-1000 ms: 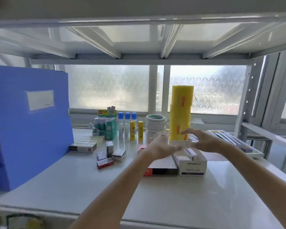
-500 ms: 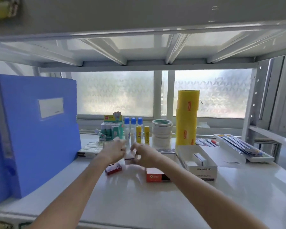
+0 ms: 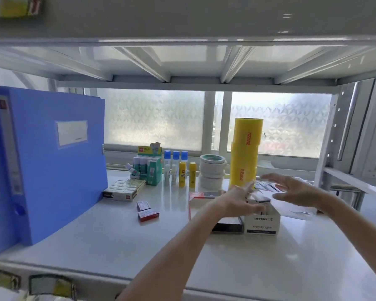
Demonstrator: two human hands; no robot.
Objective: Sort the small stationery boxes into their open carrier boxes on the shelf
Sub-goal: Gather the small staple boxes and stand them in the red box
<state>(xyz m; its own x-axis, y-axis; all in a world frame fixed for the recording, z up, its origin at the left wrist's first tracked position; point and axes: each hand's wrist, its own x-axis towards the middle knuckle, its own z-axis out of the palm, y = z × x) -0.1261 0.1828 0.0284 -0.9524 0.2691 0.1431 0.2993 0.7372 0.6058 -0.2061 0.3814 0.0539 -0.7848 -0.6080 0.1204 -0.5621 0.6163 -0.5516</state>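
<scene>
My left hand (image 3: 237, 203) hovers with fingers spread over the open white carrier box (image 3: 262, 223) marked paper clips. A small white and dark box (image 3: 262, 198) lies in the top of that carrier, just off my left fingertips. My right hand (image 3: 291, 190) is open, palm down, above and behind the carrier's right side. To the left, an open red carrier box (image 3: 197, 195) with a black front is partly hidden by my left arm. Two small red-and-white boxes (image 3: 148, 215) lie loose on the shelf (image 3: 109, 231), further left.
A tall blue file box (image 3: 46, 161) stands at the left. A flat pack of small boxes (image 3: 123, 190) lies beside it. Glue sticks (image 3: 181, 177), tape rolls (image 3: 212, 170), a yellow film roll (image 3: 245, 153) and a pen tray (image 3: 267, 186) line the back.
Both hands went from the loose small boxes at mid-left back to the white carrier on the right. Fewer loose boxes lie on the shelf, and a small box now sits in the carrier.
</scene>
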